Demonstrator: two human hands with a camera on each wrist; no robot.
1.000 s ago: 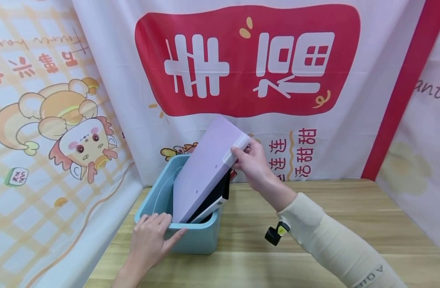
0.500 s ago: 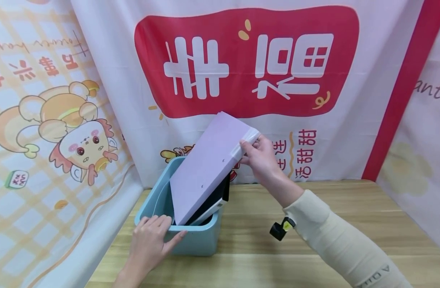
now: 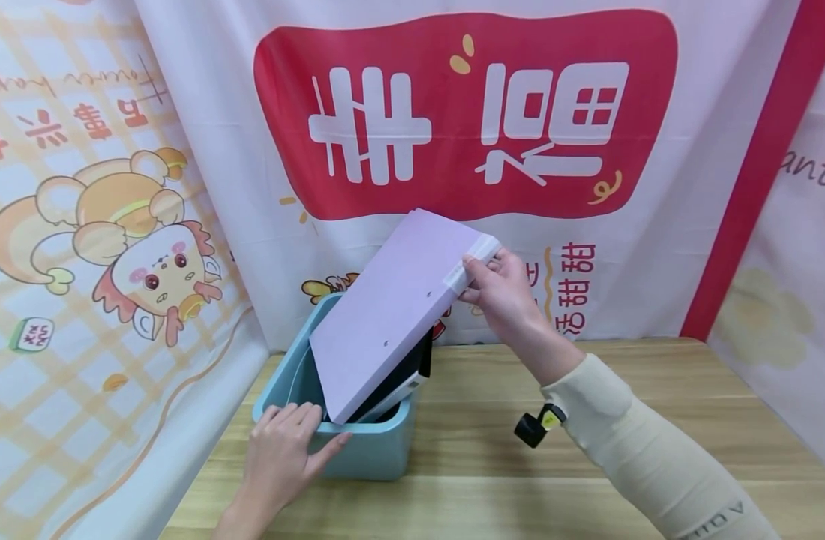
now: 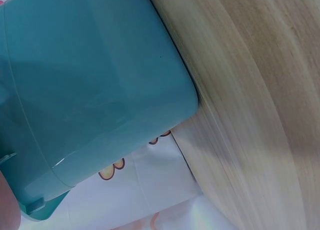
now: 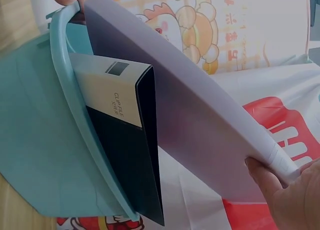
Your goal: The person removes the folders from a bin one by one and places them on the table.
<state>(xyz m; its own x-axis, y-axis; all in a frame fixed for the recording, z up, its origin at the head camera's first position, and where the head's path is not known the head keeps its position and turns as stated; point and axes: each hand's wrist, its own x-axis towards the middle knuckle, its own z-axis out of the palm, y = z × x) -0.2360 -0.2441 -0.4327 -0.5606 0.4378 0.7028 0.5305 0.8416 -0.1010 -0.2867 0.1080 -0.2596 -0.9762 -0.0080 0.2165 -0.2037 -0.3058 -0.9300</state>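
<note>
A light purple file folder (image 3: pixel 399 307) leans out of a light blue plastic bin (image 3: pixel 368 454), its lower end inside the rim. My right hand (image 3: pixel 510 296) pinches the folder's upper spine end, near a pale label strip; the right wrist view shows the thumb (image 5: pixel 262 177) on its cover. My left hand (image 3: pixel 280 450) grips the bin's near rim, fingers over the edge and thumb along the outside. Beside the purple folder, a black clip file (image 5: pixel 125 155) with a white spine band stands tilted in the bin.
The bin stands on a wood-grain table (image 3: pixel 554 465), close to the printed cloth (image 3: pixel 203 172) on the left. Another cloth with a red panel (image 3: pixel 453 172) hangs behind. A small black camera (image 3: pixel 530 429) sits at my right wrist.
My right hand has moved right and slightly up, drawing the purple folder's spine end that way and tilting it flatter. The left hand and the bin stay put.
</note>
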